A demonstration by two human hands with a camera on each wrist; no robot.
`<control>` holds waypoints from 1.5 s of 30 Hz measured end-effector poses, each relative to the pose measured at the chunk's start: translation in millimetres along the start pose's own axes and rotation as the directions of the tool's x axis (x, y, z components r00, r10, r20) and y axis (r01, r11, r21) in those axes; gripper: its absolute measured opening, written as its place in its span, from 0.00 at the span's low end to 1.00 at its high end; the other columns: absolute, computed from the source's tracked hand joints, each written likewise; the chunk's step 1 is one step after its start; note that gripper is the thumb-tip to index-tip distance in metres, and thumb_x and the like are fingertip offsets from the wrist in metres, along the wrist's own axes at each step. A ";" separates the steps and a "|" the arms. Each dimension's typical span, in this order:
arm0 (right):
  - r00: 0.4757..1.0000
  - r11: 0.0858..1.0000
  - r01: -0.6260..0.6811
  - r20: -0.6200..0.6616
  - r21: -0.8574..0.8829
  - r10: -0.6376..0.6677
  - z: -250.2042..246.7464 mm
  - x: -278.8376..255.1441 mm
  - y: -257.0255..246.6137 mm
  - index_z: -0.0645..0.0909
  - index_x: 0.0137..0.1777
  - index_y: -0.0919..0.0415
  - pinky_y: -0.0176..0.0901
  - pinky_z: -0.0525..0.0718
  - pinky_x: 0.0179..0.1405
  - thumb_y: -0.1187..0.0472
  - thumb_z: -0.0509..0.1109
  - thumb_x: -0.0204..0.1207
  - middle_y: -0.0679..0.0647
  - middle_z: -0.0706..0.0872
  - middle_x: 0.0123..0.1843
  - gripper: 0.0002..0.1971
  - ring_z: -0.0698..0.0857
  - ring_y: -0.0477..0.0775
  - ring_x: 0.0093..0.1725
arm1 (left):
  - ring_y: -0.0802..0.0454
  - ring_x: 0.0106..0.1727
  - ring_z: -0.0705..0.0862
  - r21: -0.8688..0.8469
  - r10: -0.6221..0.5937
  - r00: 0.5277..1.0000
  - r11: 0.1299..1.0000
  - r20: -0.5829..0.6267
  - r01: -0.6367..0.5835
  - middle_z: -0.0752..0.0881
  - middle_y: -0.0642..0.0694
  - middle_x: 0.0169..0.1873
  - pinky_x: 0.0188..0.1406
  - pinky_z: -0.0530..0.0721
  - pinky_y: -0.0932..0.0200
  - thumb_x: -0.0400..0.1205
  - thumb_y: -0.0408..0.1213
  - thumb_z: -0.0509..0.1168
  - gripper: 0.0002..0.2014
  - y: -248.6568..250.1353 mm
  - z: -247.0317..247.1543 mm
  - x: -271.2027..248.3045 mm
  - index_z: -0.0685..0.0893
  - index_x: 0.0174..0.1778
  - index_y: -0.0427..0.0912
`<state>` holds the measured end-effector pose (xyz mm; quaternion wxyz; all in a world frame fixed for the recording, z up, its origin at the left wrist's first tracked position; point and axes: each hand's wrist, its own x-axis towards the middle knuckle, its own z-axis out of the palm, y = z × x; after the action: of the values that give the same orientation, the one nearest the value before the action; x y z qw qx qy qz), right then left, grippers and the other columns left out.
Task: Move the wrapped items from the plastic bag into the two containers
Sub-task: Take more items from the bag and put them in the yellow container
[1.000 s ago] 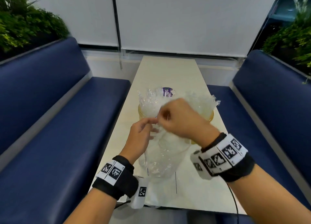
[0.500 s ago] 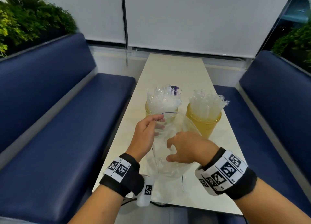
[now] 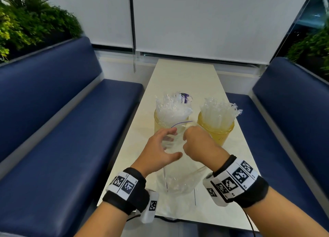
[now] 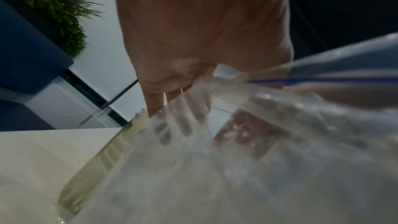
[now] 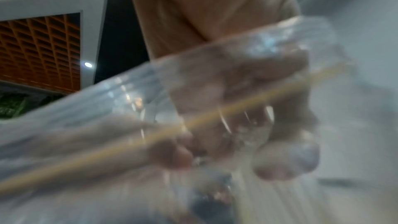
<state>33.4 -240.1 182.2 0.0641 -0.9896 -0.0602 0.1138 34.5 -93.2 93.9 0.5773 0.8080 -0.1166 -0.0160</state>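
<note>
Your right hand [image 3: 199, 144] has risen to the plastic bag [image 3: 178, 179] mouth, fist gripping it; your left hand [image 3: 160, 151] cups its side. Both yellow jars [image 3: 219, 131] stand packed with wrapped straws [image 3: 219, 110].

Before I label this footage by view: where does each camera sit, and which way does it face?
Head: looks forward and down at the table, both containers, left hand, right hand and wristbands.
Left wrist: looks along the palm at the plastic bag.
Right wrist: looks along curled fingers inside the bag.
All share the bag.

Café or diner booth: blue benches [image 3: 58, 130], narrow table [image 3: 185, 80], planters [image 3: 32, 23].
</note>
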 end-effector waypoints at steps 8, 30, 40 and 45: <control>0.996 0.994 0.086 -0.008 0.074 -0.085 -45.1 -15.0 -31.4 0.83 0.65 0.62 0.41 0.79 0.36 0.71 0.66 0.79 0.59 0.84 0.58 0.16 0.82 0.59 0.43 | 0.64 0.60 0.84 0.222 0.051 0.994 0.975 -0.092 -0.029 0.84 0.63 0.59 0.55 0.83 0.63 0.58 0.67 0.83 0.41 6.2 20.1 2.6 0.79 0.67 0.62; 0.913 0.678 0.374 -0.380 0.633 -0.149 29.6 23.7 -25.7 0.81 0.61 0.57 0.55 0.88 0.58 0.45 0.76 0.75 0.52 0.90 0.52 0.21 0.89 0.51 0.53 | 0.52 0.42 0.89 0.157 0.136 0.935 0.984 -0.327 -0.088 0.88 0.50 0.40 0.42 0.91 0.45 0.83 0.38 0.63 0.06 12.5 21.8 17.2 0.84 0.51 0.47; 0.793 0.401 0.592 -0.593 0.699 -0.136 -50.0 -7.3 -18.1 0.79 0.54 0.61 0.42 0.87 0.50 0.60 0.64 0.88 0.58 0.89 0.40 0.05 0.90 0.50 0.42 | 0.54 0.38 0.86 -0.097 -0.091 0.980 0.992 -0.175 0.075 0.89 0.50 0.35 0.38 0.84 0.58 0.66 0.47 0.86 0.17 -5.6 18.2 10.8 0.86 0.40 0.46; 0.669 0.252 0.717 -0.743 0.650 0.010 -119.6 -5.6 34.5 0.77 0.50 0.54 0.66 0.87 0.56 0.63 0.66 0.85 0.52 0.87 0.38 0.03 0.91 0.60 0.45 | 0.59 0.49 0.89 -0.044 -0.097 0.974 0.995 -0.204 0.090 0.92 0.57 0.47 0.49 0.88 0.63 0.69 0.44 0.86 0.16 -11.7 11.9 8.1 0.90 0.49 0.51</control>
<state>59.4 -288.4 294.2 0.6480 -0.7005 -0.2012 -0.2210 42.4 -102.3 79.8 0.5989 0.7997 -0.0179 0.0385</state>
